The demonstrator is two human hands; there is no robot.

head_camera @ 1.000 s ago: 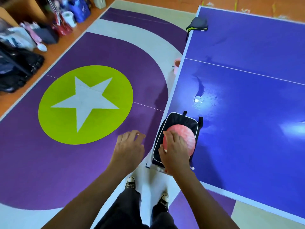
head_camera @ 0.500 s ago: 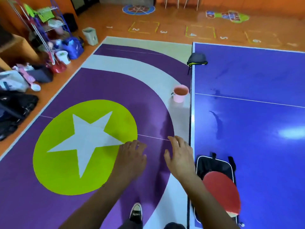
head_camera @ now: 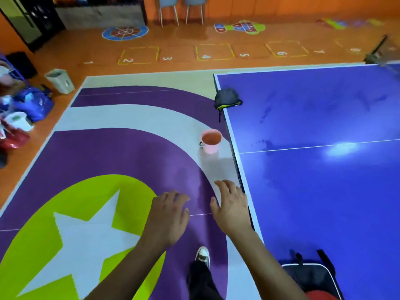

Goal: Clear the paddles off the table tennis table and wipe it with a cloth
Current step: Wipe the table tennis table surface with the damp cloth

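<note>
Hovering off blue table tennis table (head_camera: pixel 324 191) edge: left hand (head_camera: pixel 168 215), right hand (head_camera: pixel 232 207) relaxed, empty; dark yellow-trimmed bundle (head_camera: pixel 227 97) ahead on that edge, right nearer.

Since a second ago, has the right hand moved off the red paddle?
Yes. The right hand has left the red paddle on the black case and now hangs past the table edge, toward the pink bucket.

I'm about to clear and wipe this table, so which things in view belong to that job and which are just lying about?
Job: table tennis table; red paddle on black case; dark bundle with yellow trim on the table's edge; pink bucket beside the table, probably.
Lying about: white bin; bags; two chairs.
</note>
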